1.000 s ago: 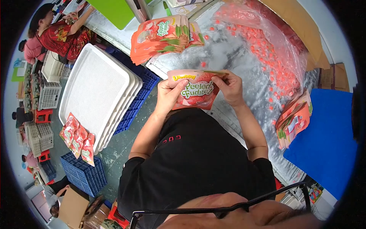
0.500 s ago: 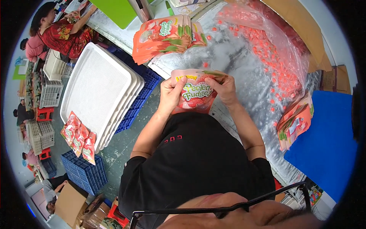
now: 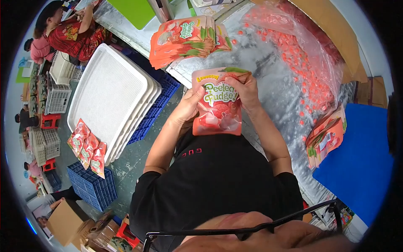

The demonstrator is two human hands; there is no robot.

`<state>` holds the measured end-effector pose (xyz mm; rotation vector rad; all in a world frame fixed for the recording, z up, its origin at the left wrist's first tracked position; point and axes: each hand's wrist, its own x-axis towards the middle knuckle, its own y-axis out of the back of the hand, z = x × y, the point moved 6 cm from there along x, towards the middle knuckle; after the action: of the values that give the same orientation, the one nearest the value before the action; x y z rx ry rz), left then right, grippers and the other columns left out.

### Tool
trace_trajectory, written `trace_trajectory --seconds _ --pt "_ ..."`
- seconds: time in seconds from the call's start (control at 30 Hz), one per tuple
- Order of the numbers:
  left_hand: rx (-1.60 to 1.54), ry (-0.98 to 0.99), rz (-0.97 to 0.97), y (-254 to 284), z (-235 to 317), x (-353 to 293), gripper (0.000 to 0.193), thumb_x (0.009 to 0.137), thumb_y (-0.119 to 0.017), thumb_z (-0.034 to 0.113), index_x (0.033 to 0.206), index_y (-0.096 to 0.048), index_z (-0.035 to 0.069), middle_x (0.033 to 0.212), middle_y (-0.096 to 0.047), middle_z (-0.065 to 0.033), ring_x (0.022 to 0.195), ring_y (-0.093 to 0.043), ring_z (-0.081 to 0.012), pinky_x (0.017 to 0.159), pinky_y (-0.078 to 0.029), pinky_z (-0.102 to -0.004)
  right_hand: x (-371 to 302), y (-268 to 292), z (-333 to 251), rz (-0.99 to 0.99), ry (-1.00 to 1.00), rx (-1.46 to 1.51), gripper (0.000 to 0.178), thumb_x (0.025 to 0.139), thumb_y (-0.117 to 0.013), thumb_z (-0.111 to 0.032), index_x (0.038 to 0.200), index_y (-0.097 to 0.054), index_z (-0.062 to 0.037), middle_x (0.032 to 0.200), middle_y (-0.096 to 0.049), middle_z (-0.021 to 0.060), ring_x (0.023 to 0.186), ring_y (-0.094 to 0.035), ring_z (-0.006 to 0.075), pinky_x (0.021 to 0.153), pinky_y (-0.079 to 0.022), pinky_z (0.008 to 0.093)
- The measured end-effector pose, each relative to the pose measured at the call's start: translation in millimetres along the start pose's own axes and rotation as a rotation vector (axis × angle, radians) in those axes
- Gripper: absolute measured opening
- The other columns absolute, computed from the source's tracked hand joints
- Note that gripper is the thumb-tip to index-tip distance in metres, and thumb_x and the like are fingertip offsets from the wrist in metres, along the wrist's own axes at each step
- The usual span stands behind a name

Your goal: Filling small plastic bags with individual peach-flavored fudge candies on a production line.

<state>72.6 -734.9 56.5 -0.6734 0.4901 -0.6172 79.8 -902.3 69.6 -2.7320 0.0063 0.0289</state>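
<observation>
In front of my chest I hold a red and pink candy pouch (image 3: 219, 115) upright, its printed front facing me. My left hand (image 3: 187, 106) grips its left edge, thumb over the front. With thumb and fingers, my right hand (image 3: 245, 90) pinches the upper right part near the green corner. The fingers behind the pouch are hidden. Just beyond my hands, a thick stack of flat pouches (image 3: 178, 42) lies at the table's near edge. Small red candies (image 3: 310, 90) are scattered on the table to the right, many beside a clear plastic bag (image 3: 268, 17).
White perforated trays (image 3: 111, 88) stand stacked at my left, with several filled pouches (image 3: 86, 147) on a corner. Below them is a blue crate (image 3: 92, 185). More flat pouches (image 3: 325, 138) lie at right by a blue board (image 3: 357, 151). A co-worker in red (image 3: 69, 35) sits far left.
The pouch has tilted up, so its whole front down to the bottom edge now shows. My left hand has shifted slightly lower along its side. The co-worker's arm has moved.
</observation>
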Motion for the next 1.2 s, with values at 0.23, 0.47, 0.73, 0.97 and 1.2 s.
trace_trajectory --seconds 0.23,0.47,0.73,0.97,1.2 --pt "0.527 -0.028 -0.048 3.2 -21.4 -27.7 0.034 0.103 -0.049 0.023 0.126 -0.054 -0.001 0.113 -0.065 -0.0046 0.106 -0.059 -0.0128 0.095 -0.046 -0.0306 13.2 10.0 -14.1 0.059 0.071 0.008 0.016 0.089 -0.063 -0.003 0.101 -0.069 0.0046 0.089 -0.073 0.0119 0.076 -0.069 0.0132 0.069 -0.057 0.0259" --pt "0.296 -0.019 0.082 42.8 -50.5 -42.6 0.040 0.102 -0.049 0.030 0.124 -0.056 -0.003 0.123 -0.062 -0.0096 0.113 -0.058 -0.0189 0.099 -0.045 -0.0350 21.4 -4.2 6.1 -0.007 -0.016 0.179 0.016 0.088 -0.064 -0.003 0.102 -0.069 0.0032 0.090 -0.073 0.0104 0.078 -0.069 0.0130 0.072 -0.056 0.0264" --pt "0.152 -0.283 0.242 51.8 1.5 -21.0 0.035 0.102 -0.052 0.030 0.110 -0.068 0.000 0.100 -0.070 -0.0019 0.089 -0.062 -0.0088 0.082 -0.051 -0.0270 13.4 -30.2 23.6 -0.117 -0.087 -0.328 0.015 0.089 -0.064 -0.007 0.097 -0.073 0.0026 0.087 -0.072 0.0051 0.079 -0.064 0.0100 0.078 -0.049 0.0237" --pt "0.172 -0.431 0.356 57.2 31.2 -61.7 0.041 0.103 -0.048 0.033 0.112 -0.067 -0.002 0.099 -0.071 -0.0064 0.088 -0.063 -0.0102 0.081 -0.052 -0.0267 30.7 -59.0 43.0 -0.223 -0.038 -0.229 0.012 0.094 -0.060 -0.006 0.094 -0.068 0.0016 0.090 -0.066 0.0014 0.081 -0.057 0.0083 0.078 -0.046 0.0226" --pt "0.399 -0.687 1.151 169.7 118.1 -167.2 0.062 0.098 -0.047 0.055 0.109 -0.064 -0.004 0.093 -0.067 -0.0081 0.082 -0.061 -0.0129 0.071 -0.051 -0.0298 52.3 -124.3 35.2 -0.395 -0.003 -0.288 0.045 0.101 -0.051 -0.022 0.140 -0.040 -0.0021 0.136 -0.052 0.0169 0.095 -0.065 0.0200 0.089 -0.050 0.0318"
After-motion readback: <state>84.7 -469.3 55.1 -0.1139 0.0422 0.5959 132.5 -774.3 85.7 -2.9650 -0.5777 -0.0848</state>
